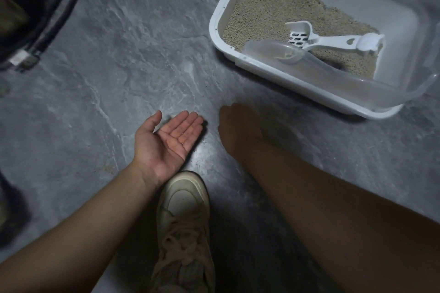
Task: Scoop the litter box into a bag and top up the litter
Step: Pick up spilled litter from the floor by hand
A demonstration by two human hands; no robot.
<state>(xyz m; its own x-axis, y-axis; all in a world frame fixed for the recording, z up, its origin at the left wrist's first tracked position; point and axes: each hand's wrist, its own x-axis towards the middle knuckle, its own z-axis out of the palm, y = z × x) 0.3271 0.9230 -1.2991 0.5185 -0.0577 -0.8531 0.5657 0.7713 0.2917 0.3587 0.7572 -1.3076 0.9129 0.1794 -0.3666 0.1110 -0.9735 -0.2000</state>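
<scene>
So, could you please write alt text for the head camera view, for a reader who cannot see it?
A person's left hand, palm up and open, and blurred right hand hover low over a grey stone-look floor. Upper right, a white litter box holds litter, a white slotted scoop and a clear scoop. A pale sneaker shows below.

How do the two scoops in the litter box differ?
The white scoop is opaque with a slotted bowl; the clear scoop is see-through and solid, with no slots visible. The white scoop lies on the litter farther in; the clear scoop sits against the near wall of the litter box. Both lie inside the box, untouched by either hand.
</scene>
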